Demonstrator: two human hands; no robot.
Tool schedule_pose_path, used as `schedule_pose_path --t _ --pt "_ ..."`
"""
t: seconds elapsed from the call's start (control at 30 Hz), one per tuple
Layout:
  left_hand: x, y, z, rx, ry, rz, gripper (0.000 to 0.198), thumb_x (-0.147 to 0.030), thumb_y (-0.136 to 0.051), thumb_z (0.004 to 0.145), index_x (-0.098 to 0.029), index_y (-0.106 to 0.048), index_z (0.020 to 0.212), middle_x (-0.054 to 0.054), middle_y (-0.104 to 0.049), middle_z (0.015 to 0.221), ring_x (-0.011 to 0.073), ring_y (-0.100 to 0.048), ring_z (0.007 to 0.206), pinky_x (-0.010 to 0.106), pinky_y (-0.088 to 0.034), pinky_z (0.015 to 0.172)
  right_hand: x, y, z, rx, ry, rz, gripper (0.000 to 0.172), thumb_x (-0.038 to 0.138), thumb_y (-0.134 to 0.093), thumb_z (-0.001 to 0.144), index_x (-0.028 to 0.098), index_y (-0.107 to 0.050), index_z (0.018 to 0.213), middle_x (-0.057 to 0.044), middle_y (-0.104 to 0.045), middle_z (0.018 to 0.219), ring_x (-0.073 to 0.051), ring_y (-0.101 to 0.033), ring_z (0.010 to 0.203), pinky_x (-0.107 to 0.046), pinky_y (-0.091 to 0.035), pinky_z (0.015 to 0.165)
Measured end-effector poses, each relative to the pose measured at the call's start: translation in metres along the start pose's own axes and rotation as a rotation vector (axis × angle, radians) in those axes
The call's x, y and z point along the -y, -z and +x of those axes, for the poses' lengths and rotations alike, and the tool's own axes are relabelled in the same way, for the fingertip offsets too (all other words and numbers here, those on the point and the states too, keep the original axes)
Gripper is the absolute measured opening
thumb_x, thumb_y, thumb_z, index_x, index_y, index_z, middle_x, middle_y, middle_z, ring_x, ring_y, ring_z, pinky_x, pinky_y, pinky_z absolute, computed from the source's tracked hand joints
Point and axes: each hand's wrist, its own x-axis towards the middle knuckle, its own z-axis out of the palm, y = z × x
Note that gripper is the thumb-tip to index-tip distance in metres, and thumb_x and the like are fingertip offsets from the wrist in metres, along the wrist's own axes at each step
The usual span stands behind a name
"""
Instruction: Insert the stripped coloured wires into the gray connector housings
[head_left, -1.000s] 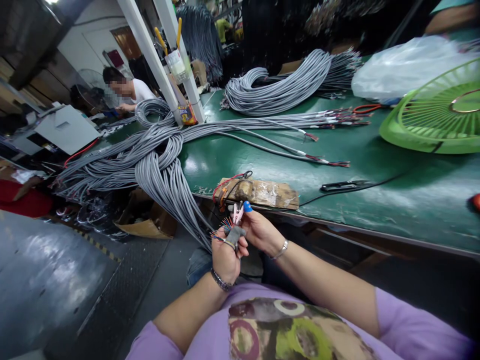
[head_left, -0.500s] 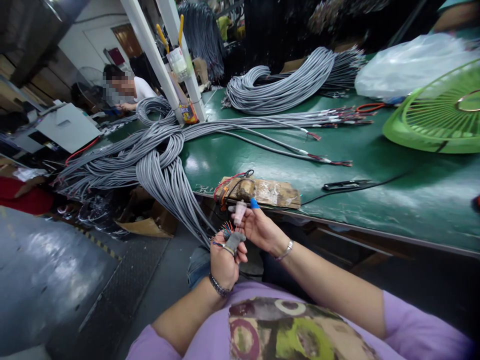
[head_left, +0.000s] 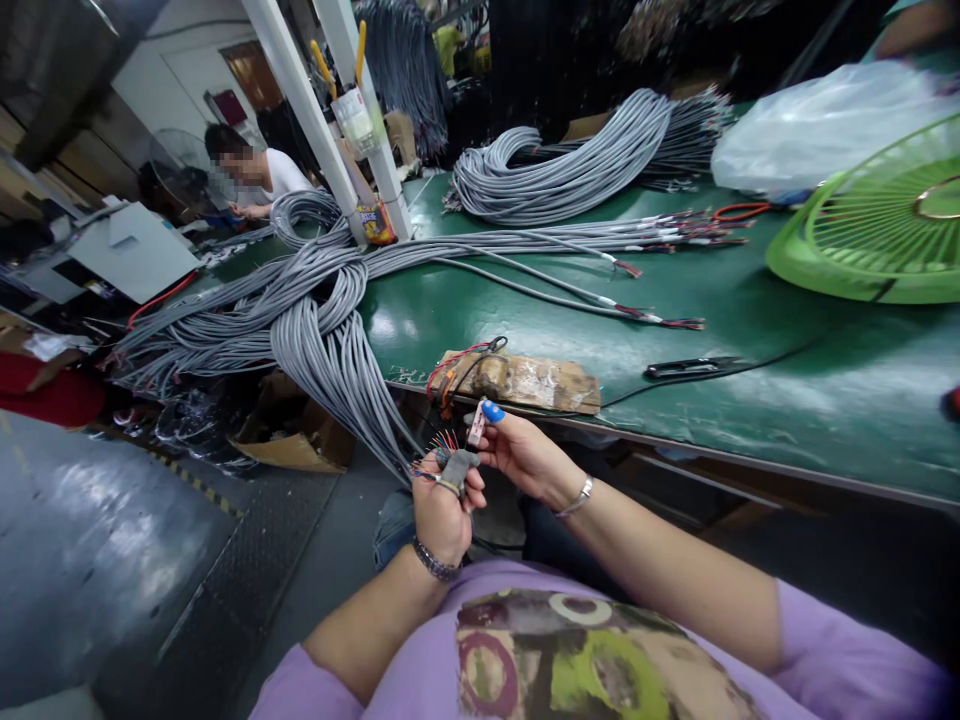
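My left hand (head_left: 444, 510), its thumb in a grey cover, is closed around a cable end. Thin coloured wires (head_left: 444, 442) fan out from it above the thumb. Just to the right, my right hand (head_left: 521, 455) pinches a small pale pink, block-like piece (head_left: 477, 424) with dark marks, its exact kind unclear. A blue cover (head_left: 492, 411) sits on the right thumb. The piece is close to the wire tips; whether it touches them I cannot tell. Beyond both hands, a worn wooden board (head_left: 551, 385) with an attached device and wires lies along the bench edge.
The green bench (head_left: 720, 425) carries grey cable bundles (head_left: 330, 320), a coiled cable bundle (head_left: 570, 165), black snips (head_left: 694, 367), a green fan (head_left: 870, 230) and a plastic bag (head_left: 825, 130). A white post (head_left: 307, 110) rises at the back. A co-worker (head_left: 274, 180) sits far left.
The pink piece has turned more upright, and my right thumb has moved left onto it. My left hand has shifted slightly left with the wires.
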Motion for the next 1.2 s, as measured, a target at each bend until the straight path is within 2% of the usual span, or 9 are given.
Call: schedule_pose_path --t 0.4,0.53,0.7,0.8,0.87,0.93,1.0,1.07,1.2 --pt "0.004 0.001 0.002 0.018 0.072 0.057 0.032 -0.043 -0.067 0.067 -0.015 -0.054 0.072 -0.004 -0.056 0.049 0.0044 -0.045 0.032 0.015 -0.023 0.032 -0.003 0.003 0.002 -0.046 0.044 0.023 0.022 0.037 -0.068 0.075 0.016 -0.068 0.081 -0.004 -0.067 0.076 -0.012 -0.057 0.066 -0.024 -0.046 0.061" --pt "0.003 0.003 0.001 0.035 0.055 0.057 0.03 -0.043 -0.067 0.068 -0.015 -0.055 0.072 -0.003 -0.056 0.049 0.0044 -0.045 0.032 0.015 -0.021 0.031 -0.005 0.005 -0.003 -0.029 0.001 0.076 0.027 0.043 -0.061 0.08 0.017 -0.066 0.083 -0.004 -0.066 0.076 -0.013 -0.058 0.066 -0.024 -0.048 0.059" --pt "0.009 0.013 -0.005 0.076 0.055 0.075 0.027 -0.04 -0.065 0.073 -0.014 -0.058 0.073 -0.003 -0.057 0.05 0.0046 -0.046 0.033 0.015 -0.021 0.032 -0.005 0.017 -0.01 -0.121 -0.074 0.089 0.031 0.045 -0.054 0.084 0.017 -0.065 0.078 -0.005 -0.067 0.082 -0.011 -0.057 0.064 -0.021 -0.049 0.056" --pt "0.011 0.019 -0.007 0.163 0.037 0.074 0.029 -0.042 -0.06 0.077 -0.013 -0.062 0.08 0.003 -0.065 0.062 0.0086 -0.058 0.047 0.016 -0.034 0.041 -0.005 0.028 -0.015 -0.146 -0.029 -0.005 0.024 0.041 -0.06 0.081 0.018 -0.066 0.079 -0.006 -0.067 0.088 -0.01 -0.057 0.064 -0.021 -0.049 0.057" --pt "0.01 0.022 -0.006 0.196 0.004 0.053 0.032 -0.043 -0.057 0.079 -0.014 -0.064 0.091 0.009 -0.071 0.083 0.0148 -0.066 0.069 0.021 -0.045 0.058 -0.005 0.034 -0.019 -0.156 0.037 -0.109 0.021 0.039 -0.065 0.077 0.019 -0.065 0.08 -0.005 -0.068 0.087 -0.01 -0.057 0.065 -0.022 -0.048 0.059" --pt "0.007 0.023 -0.005 0.18 -0.038 0.035 0.036 -0.043 -0.056 0.08 -0.016 -0.063 0.102 0.013 -0.068 0.105 0.0207 -0.064 0.093 0.027 -0.048 0.073 -0.005 0.038 -0.024 -0.164 0.112 -0.255 0.022 0.039 -0.068 0.073 0.019 -0.066 0.082 -0.004 -0.068 0.086 -0.011 -0.057 0.066 -0.024 -0.047 0.062" --pt "0.005 0.024 -0.003 0.146 -0.068 0.038 0.037 -0.043 -0.056 0.08 -0.018 -0.061 0.106 0.013 -0.065 0.113 0.0227 -0.061 0.102 0.028 -0.048 0.075 -0.003 0.04 -0.03 -0.158 0.187 -0.426 0.025 0.04 -0.069 0.073 0.02 -0.067 0.087 -0.004 -0.068 0.084 -0.013 -0.056 0.068 -0.026 -0.046 0.065" --pt "0.005 0.025 -0.003 0.133 -0.059 0.068 0.038 -0.042 -0.057 0.079 -0.019 -0.059 0.11 0.013 -0.063 0.115 0.0215 -0.063 0.096 0.023 -0.047 0.061 -0.002 0.037 -0.038 -0.128 0.263 -0.579 0.027 0.041 -0.067 0.074 0.02 -0.068 0.092 -0.004 -0.067 0.081 -0.014 -0.056 0.07 -0.028 -0.045 0.066" --pt "0.009 0.023 -0.006 0.172 0.031 0.155 0.034 -0.033 -0.063 0.075 -0.02 -0.061 0.106 0.009 -0.067 0.1 0.0107 -0.059 0.055 0.019 -0.037 0.041 -0.005 0.02 -0.057 0.041 0.331 -0.739 0.021 0.036 -0.067 0.074 0.022 -0.068 0.091 -0.005 -0.066 0.086 -0.02 -0.058 0.078 -0.033 -0.045 0.072"
